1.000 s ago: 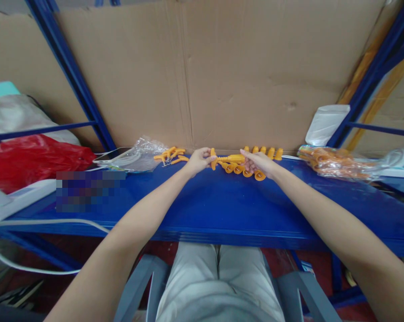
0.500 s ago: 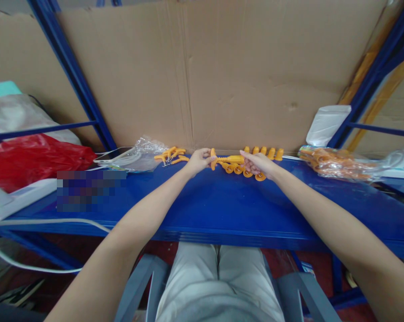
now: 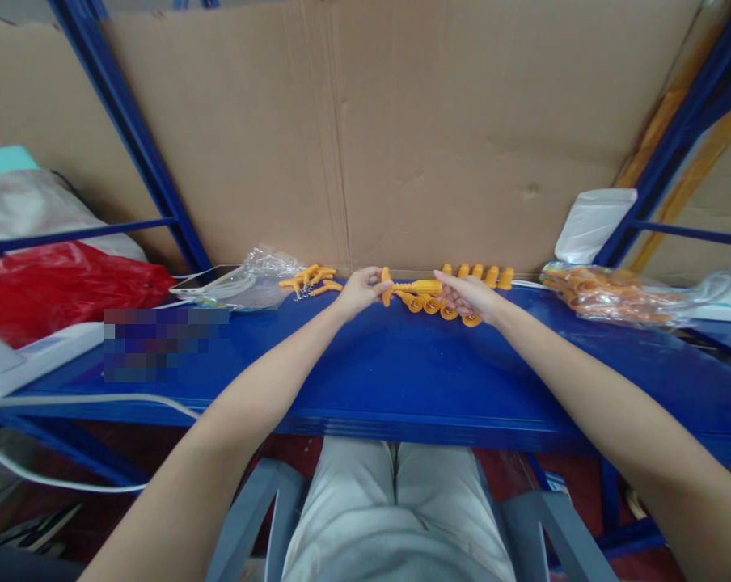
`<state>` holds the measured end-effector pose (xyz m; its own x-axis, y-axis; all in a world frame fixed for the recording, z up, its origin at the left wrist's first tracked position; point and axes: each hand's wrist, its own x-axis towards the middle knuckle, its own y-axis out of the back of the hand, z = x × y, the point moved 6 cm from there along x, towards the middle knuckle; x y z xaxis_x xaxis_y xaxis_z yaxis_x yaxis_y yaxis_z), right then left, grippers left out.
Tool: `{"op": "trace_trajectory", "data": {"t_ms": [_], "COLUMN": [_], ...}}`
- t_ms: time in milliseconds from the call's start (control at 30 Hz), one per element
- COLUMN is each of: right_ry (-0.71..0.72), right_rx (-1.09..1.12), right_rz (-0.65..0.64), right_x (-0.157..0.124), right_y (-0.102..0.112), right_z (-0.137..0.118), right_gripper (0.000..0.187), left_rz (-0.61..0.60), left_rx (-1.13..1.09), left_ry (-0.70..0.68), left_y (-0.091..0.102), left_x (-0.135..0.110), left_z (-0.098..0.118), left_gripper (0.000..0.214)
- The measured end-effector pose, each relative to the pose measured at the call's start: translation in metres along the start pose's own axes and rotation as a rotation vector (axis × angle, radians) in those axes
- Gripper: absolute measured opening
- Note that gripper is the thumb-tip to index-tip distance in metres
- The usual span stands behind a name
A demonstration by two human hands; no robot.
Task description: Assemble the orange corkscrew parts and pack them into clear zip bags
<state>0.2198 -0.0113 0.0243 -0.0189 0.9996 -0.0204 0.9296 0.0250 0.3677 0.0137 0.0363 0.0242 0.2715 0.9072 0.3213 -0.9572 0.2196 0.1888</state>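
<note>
Both of my hands hold one orange plastic piece (image 3: 415, 287) just above the blue shelf (image 3: 390, 372). My left hand (image 3: 358, 290) pinches its forked left end. My right hand (image 3: 467, 296) grips its thicker right end. Under and behind the piece lie several orange cup-shaped parts (image 3: 433, 306), and a row of orange caps (image 3: 483, 275) stands against the cardboard. A small heap of orange hooked parts (image 3: 310, 280) lies just left of my left hand.
A cardboard sheet (image 3: 402, 129) backs the shelf. A clear plastic bag (image 3: 253, 279) and a phone (image 3: 204, 280) lie at the left, beyond them a red bag (image 3: 50, 291). At the right sit a bag of orange parts (image 3: 608, 295) and a white packet (image 3: 593, 224).
</note>
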Motion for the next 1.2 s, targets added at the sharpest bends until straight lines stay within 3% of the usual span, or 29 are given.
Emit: {"op": "trace_trajectory", "data": {"t_ms": [233,433,700,833,933,1100,1200], "right_ry": [0.054,0.050,0.069,0.075,0.090,0.181,0.255], "right_rx": [0.030,0.015,-0.010,-0.088,-0.181,-0.276,-0.356], "right_rz": [-0.066,-0.157,-0.274,-0.337,-0.352,-0.345,-0.350], "right_x": [-0.002,-0.009,-0.007,-0.008,-0.009,-0.007,-0.002], "right_y": [-0.009,-0.025,-0.042,-0.052,-0.057,-0.059,-0.060], "right_z": [-0.006,-0.008,0.000,0.006,0.008,0.008,0.011], "right_gripper": [0.058,0.056,0.029,0.020,0.018,0.019,0.027], "left_rz": [0.088,0.162,0.185,-0.066,-0.229,-0.268,-0.214], "left_rx": [-0.028,0.055,0.260,0.443,0.755,1.111,1.157], "left_ry": [0.048,0.096,0.174,0.069,-0.058,-0.328,-0.348], "left_y": [0.004,0.005,-0.001,-0.015,-0.025,-0.036,-0.038], "left_x": [-0.006,-0.007,-0.001,0.000,-0.004,-0.015,-0.020], "left_z": [0.009,0.003,-0.020,-0.018,-0.016,-0.005,0.000], "left_gripper": [0.038,0.020,0.021,0.027,0.033,0.030,0.030]}}
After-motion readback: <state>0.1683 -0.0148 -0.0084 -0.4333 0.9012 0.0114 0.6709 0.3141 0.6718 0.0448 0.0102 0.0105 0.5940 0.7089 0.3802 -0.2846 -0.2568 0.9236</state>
